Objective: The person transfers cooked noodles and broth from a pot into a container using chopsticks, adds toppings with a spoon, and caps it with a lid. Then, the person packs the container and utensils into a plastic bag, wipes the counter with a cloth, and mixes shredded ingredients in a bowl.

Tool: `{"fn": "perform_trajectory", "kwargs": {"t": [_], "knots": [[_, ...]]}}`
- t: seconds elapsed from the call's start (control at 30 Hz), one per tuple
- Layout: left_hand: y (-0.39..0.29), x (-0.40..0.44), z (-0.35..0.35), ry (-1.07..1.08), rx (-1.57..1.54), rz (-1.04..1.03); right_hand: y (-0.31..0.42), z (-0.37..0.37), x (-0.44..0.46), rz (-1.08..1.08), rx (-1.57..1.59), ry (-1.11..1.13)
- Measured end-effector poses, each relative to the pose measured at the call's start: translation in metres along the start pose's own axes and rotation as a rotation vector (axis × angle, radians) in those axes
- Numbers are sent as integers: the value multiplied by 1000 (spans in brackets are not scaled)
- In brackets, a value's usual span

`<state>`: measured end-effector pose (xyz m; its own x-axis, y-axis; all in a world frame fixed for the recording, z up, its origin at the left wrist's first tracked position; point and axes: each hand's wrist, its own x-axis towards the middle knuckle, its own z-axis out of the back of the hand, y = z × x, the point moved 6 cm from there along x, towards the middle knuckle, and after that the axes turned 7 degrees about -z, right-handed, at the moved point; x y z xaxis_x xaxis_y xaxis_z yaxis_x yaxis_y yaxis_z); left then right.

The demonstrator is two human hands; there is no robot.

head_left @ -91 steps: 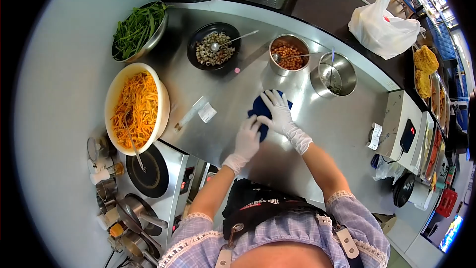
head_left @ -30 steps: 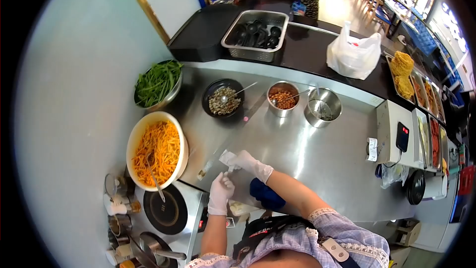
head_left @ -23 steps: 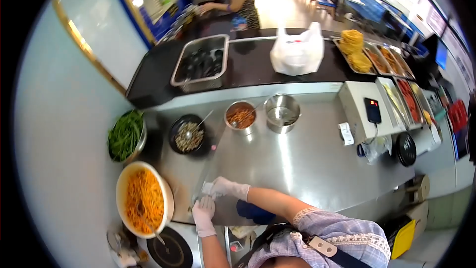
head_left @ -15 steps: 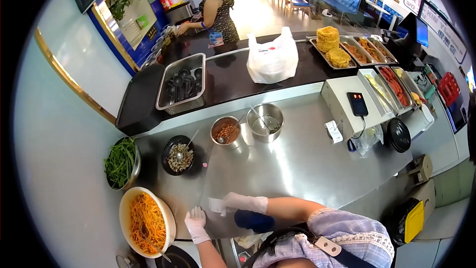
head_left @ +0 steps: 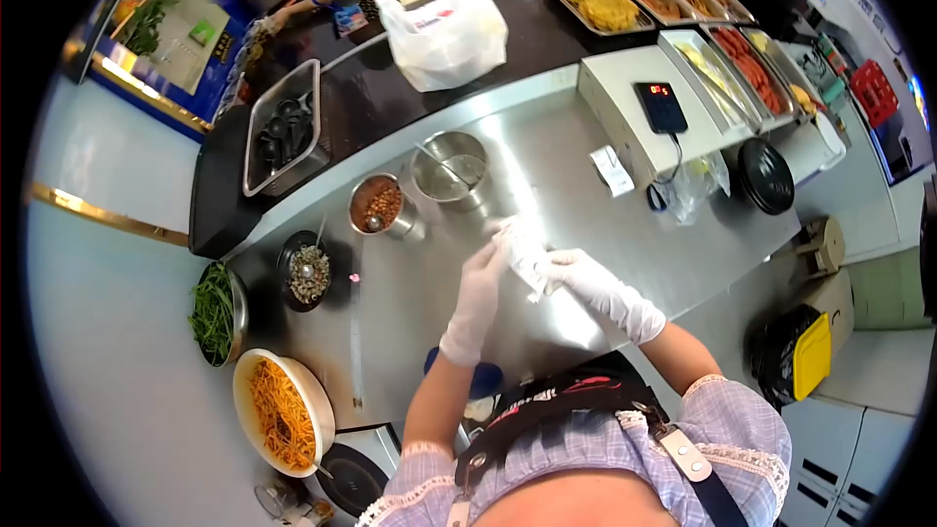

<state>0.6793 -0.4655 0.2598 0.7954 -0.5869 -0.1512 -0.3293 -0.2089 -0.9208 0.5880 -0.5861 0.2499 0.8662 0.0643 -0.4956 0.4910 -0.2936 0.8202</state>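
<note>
My left hand (head_left: 475, 301), in a white glove, is raised over the steel counter with its fingers closed at the upper left side of a white paper slip (head_left: 528, 262). My right hand (head_left: 595, 289), gloved too, pinches the slip's lower right side. Motion blurs the slip's top end and my left fingertips. Above the slip on the counter stand a steel pot (head_left: 451, 172) with a utensil in it and a smaller steel pot of reddish-brown nuts (head_left: 381, 205). Another printed paper slip (head_left: 612, 171) lies flat by the white box.
Along the left side sit a black bowl (head_left: 308, 271), a bowl of greens (head_left: 215, 312) and a white bowl (head_left: 323, 414) of orange shreds. A white plastic bag (head_left: 444, 34) and food trays (head_left: 644, 15) line the raised ledge. A person stands beyond it.
Both hands have moved up and right, away from the counter's near edge, and come together at the paper slip, which was in my right hand. The view has shifted and turned.
</note>
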Motion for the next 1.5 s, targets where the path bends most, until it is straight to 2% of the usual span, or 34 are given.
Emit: {"fn": "perform_trajectory", "kwargs": {"t": [0.07,0.13,0.17,0.23,0.27,0.3,0.37,0.4,0.47,0.5,0.7,0.77,0.83,0.9,0.93,1.07,1.13,1.17,1.23,1.37,1.47,1.5], "knots": [[3,28,-23,-1,2,-12,6,29,-16,17,-27,-64],[-1,52,-44,37,-42,4,-2,57,-34,-204,-454,-88],[-3,62,-55,55,-98,36,-4,72,-42,-204,-441,-100],[-3,79,-74,71,-60,48,-8,115,-60,-312,-642,-344],[-3,85,-85,62,-71,66,7,131,-67,-123,-663,-532],[-2,90,-96,50,-82,85,8,141,-68,-125,-657,-538],[6,100,-114,91,-52,123,49,155,-76,496,-89,-591],[12,104,-124,94,-83,152,57,159,-72,493,-84,-597],[21,110,-139,98,-112,184,72,152,-54,554,256,-256],[24,113,-145,111,-93,161,64,153,-38,476,295,-242],[40,137,-151,34,-1,86,56,168,-17,400,234,-309],[43,146,-151,38,32,40,41,166,-12,183,217,-196],[45,154,-151,24,15,36,37,169,-11,228,206,-260],[46,162,-150,19,10,47,26,172,-10,112,184,-260],[47,165,-149,22,9,58,27,174,-10,198,162,-291],[59,180,-142,-13,-47,89,13,187,1,302,71,-369],[64,186,-143,17,-250,149,8,192,6,230,128,-385],[64,191,-144,23,-250,151,6,193,9,153,183,-392],[59,201,-150,150,-156,94,8,197,12,173,219,-415],[55,230,-156,100,-36,3,17,226,12,316,113,-569],[61,253,-164,49,-82,13,29,235,10,305,245,-601],[66,260,-167,53,-86,15,42,231,7,388,368,-625]]}}
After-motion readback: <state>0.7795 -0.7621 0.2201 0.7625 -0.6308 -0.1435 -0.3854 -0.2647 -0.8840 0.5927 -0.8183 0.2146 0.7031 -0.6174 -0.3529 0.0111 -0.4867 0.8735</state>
